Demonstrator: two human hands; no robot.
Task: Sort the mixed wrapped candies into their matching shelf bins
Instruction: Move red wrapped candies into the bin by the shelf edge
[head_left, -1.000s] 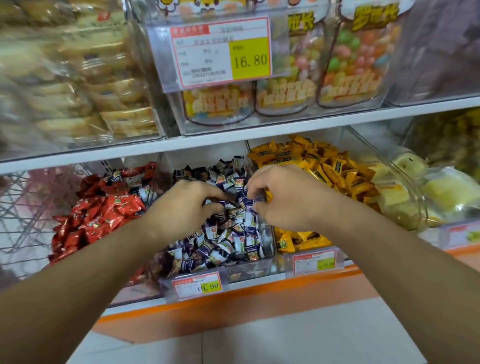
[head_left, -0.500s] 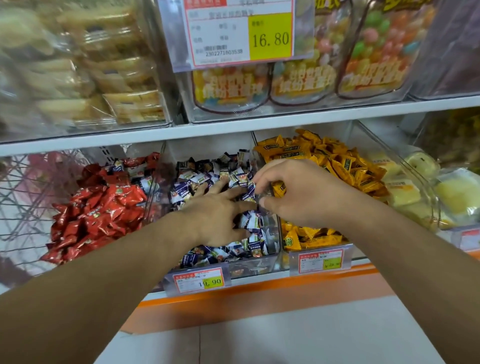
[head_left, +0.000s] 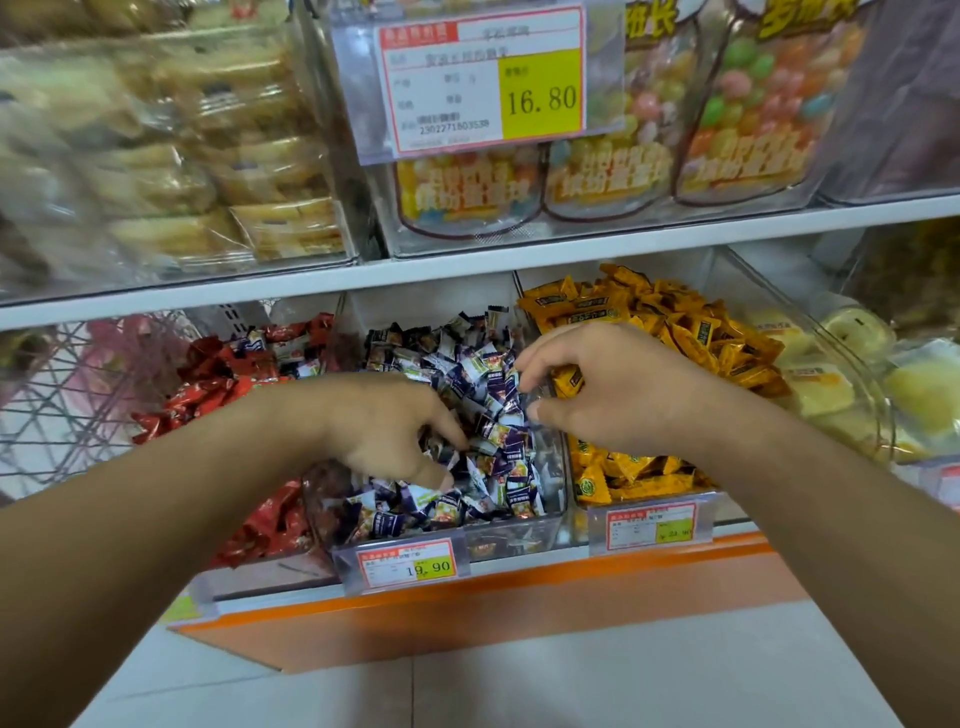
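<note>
L hand (head_left: 387, 431): fingers curled down into purple candies (head_left: 483, 415), grip unclear | R hand (head_left: 618, 389): pinches yellow candy (head_left: 567, 381) over divider betw purple bin (head_left: 511, 535) & yellow bin (head_left: 649, 514)

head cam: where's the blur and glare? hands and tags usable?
Head view: upper-left pastry packs smeared, glare on their clear bin; both hands sharp; 16.80 tag and 19.90 tag legible, small print soft; shelf edge bowed by the wide lens.

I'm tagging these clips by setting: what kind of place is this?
Most likely a shop's bulk candy aisle: printed price tags on clear shelf bins heaped with wrapped candies, jars of sweets above.
</note>
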